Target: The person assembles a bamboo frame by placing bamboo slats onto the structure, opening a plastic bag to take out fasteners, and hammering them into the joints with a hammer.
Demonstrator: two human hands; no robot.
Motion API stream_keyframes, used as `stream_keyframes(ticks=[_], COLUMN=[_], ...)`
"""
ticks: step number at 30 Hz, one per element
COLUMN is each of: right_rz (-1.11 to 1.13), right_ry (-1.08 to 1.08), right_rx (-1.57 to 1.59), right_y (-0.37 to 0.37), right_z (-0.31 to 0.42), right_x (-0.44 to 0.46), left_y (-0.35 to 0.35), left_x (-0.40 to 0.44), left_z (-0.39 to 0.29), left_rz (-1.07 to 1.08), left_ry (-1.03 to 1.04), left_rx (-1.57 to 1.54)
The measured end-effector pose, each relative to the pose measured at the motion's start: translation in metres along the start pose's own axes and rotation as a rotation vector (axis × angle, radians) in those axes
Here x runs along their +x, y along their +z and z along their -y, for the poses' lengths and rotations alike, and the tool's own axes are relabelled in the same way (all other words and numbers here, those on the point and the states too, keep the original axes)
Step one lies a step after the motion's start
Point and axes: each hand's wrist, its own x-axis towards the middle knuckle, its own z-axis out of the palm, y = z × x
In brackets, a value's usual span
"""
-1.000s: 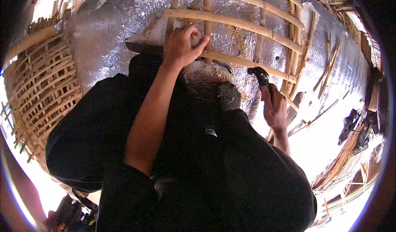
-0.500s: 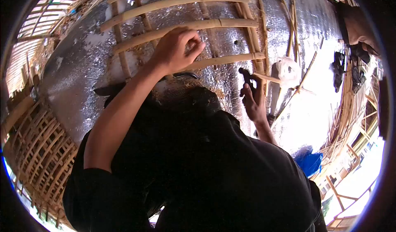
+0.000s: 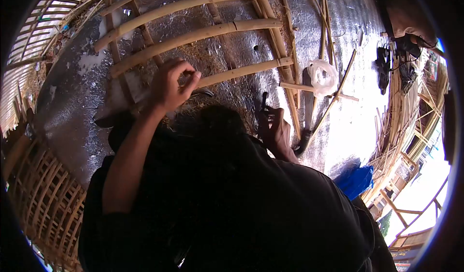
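Note:
My left hand (image 3: 173, 86) is at the left end of the lowest bamboo strip (image 3: 246, 70), thumb and fingertips curled together; anything pinched between them is too small to make out. My right hand (image 3: 276, 133) is wrapped round a dark hammer (image 3: 264, 103), whose head points up, below the strip's right part. The strip belongs to a bamboo lattice (image 3: 198, 34) lying on a shiny silver sheet (image 3: 70, 105). Just right of my left hand lies a dark curved tool (image 3: 203, 93), and a dark flat blade (image 3: 107, 121) shows to its left.
At the right lie a clear plastic bag (image 3: 323, 78), a long knife (image 3: 308, 110), loose bamboo sticks (image 3: 344, 86) and a blue bag (image 3: 354, 181). Another person's foot (image 3: 411, 18) is at the upper right. Woven bamboo (image 3: 43, 190) stands at the lower left.
The view has shifted, so the lattice sits further left and lower in it. My right hand has brought the hammer closer to my left hand and turned it; my left hand keeps its curled shape.

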Motion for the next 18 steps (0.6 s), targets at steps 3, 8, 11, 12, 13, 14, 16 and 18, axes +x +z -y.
stream_keyframes(ticks=[3, 8, 11, 12, 13, 14, 16, 18], right_rz=[0.007, -0.044, -0.252, -0.363, -0.268, -0.171, -0.169, -0.187], right_ry=[-0.136, 0.045, -0.097, -0.209, -0.109, -0.006, 0.115, 0.222], right_rx=[0.070, 0.097, -0.264, -0.396, -0.502, -0.605, -0.617, -0.635], right_y=[-0.016, -0.075, -0.109, -0.120, -0.131, -0.139, -0.138, -0.135], right_z=[0.006, -0.001, -0.049, -0.068, -0.081, -0.093, -0.123, -0.133], right_x=[0.003, 0.050, 0.099, 0.115, 0.130, 0.141, 0.158, 0.167], left_y=[-0.011, -0.022, -0.029, -0.031, -0.033, -0.035, -0.039, -0.042], left_x=[0.008, 0.018, 0.020, 0.019, 0.018, 0.016, 0.015, 0.013], left_z=[0.005, 0.007, 0.007, 0.010, 0.009, 0.010, 0.012, 0.016], left_rz=[-0.020, -0.106, -0.105, -0.107, -0.109, -0.118, -0.139, -0.137], left_ry=[0.013, 0.028, 0.002, 0.006, 0.002, -0.004, -0.009, -0.009], left_rx=[0.012, 0.069, 0.045, 0.049, 0.051, 0.063, 0.090, 0.133])
